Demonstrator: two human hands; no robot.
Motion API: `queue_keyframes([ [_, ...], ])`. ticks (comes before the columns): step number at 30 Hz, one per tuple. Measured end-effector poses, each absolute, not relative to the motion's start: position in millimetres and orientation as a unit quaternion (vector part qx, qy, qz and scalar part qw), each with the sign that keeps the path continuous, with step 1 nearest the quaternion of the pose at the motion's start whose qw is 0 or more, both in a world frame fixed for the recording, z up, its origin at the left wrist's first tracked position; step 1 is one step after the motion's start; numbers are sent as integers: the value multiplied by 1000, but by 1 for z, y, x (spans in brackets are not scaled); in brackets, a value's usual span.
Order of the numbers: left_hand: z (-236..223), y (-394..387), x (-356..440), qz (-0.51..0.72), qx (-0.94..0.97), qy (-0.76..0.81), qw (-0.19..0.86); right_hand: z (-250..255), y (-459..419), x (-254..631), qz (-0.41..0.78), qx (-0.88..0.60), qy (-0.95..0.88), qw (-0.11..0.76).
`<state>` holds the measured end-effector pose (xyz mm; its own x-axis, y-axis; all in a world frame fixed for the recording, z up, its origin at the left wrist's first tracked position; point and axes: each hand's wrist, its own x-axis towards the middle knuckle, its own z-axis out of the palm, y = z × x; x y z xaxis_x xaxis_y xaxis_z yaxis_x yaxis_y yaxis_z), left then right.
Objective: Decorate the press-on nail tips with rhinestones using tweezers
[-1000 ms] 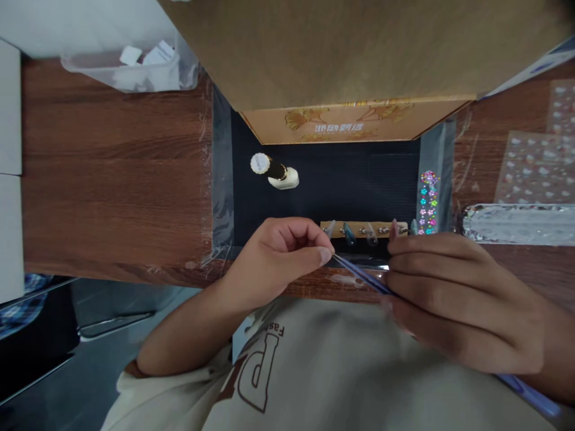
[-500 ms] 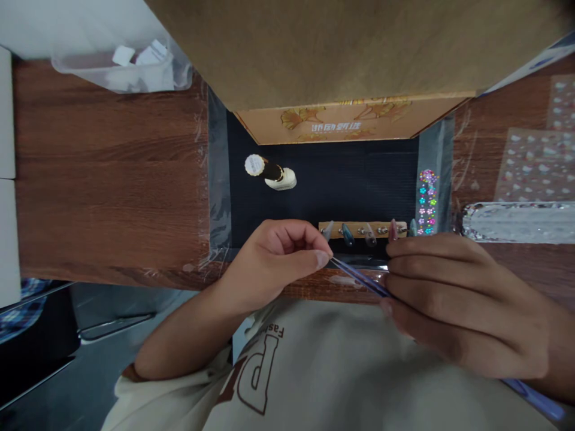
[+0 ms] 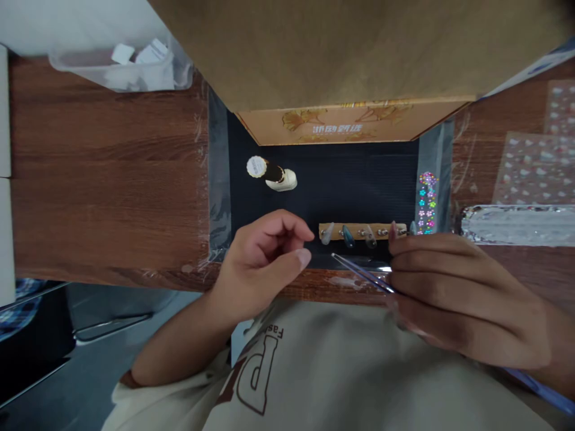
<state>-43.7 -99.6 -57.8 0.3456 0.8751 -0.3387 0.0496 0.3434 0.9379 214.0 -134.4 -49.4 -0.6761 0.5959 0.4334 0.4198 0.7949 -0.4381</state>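
My left hand (image 3: 265,263) is beside the tweezers' tips, its thumb and index finger apart with nothing visible between them. In my right hand (image 3: 462,296) is a pair of purple-blue tweezers (image 3: 362,273), pointing left toward my left hand. A tiny pale speck shows at their tips, too small to name. Just beyond the hands lies a wooden nail display strip (image 3: 332,230) bearing several false nails, including a clear one (image 3: 327,233), a teal one (image 3: 348,236) and another see-through one (image 3: 370,237). My right fingers hide part of the strip's right end.
A cream bottle with a dark cap (image 3: 281,179) stands on the black mat (image 3: 350,173). A large cardboard box (image 3: 341,123) blocks the far side. Right of it are flower gems (image 3: 427,200), sticker sheets (image 3: 534,167) and a silver-edged tray (image 3: 521,225). A clear bin (image 3: 121,75) sits far left.
My left thumb and index finger have parted and drawn back left from the tweezers' tips. My right hand keeps the tweezers in nearly the same place.
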Motion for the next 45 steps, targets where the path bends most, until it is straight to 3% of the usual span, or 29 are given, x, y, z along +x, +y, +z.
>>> queue_keyframes([
  [3,-65,-104,-50,347,596,473,548,-52,-132,217,161,-259,-909,286],
  [8,-75,-107,-51,297,763,432,377,-57,-130,215,164,-242,-917,271],
  [17,-80,-109,-40,224,831,444,248,-65,-120,205,125,-231,-914,310],
  [45,-81,-108,-37,218,839,442,231,-63,-115,205,90,-222,-930,279],
])
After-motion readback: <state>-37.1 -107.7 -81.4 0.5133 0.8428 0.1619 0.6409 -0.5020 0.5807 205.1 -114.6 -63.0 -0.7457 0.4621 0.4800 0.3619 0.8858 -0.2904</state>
